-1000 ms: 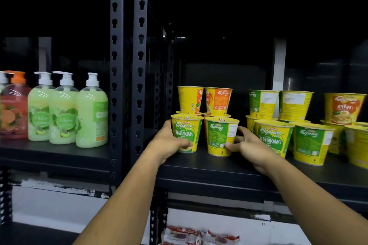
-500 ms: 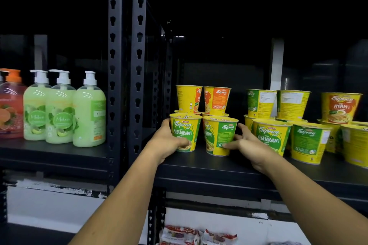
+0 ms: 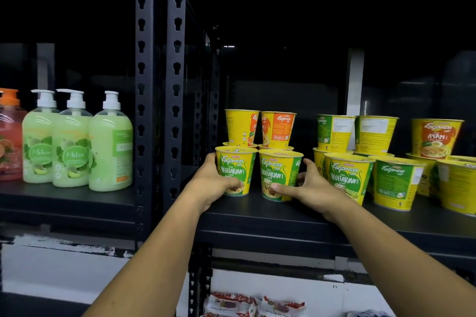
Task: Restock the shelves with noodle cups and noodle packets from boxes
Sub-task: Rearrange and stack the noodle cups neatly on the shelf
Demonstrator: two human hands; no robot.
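Two yellow-green vegetarian noodle cups stand side by side at the front left of the black shelf (image 3: 257, 216). My left hand (image 3: 211, 184) wraps the left cup (image 3: 235, 170) from its left side. My right hand (image 3: 311, 188) holds the right cup (image 3: 279, 175), thumb across its front, fingers behind. Both cups rest upright on the shelf. Behind them two orange-labelled cups (image 3: 277, 128) sit stacked on other cups.
More noodle cups (image 3: 347, 175) crowd the shelf to the right, some stacked. Green soap pump bottles (image 3: 72, 147) stand on the left shelf bay past the black upright post (image 3: 176, 85). Noodle packets (image 3: 255, 306) lie on a lower level.
The right cup has been turned so its vegetarian label faces front. Both hands stay on their cups; the view has shifted slightly.
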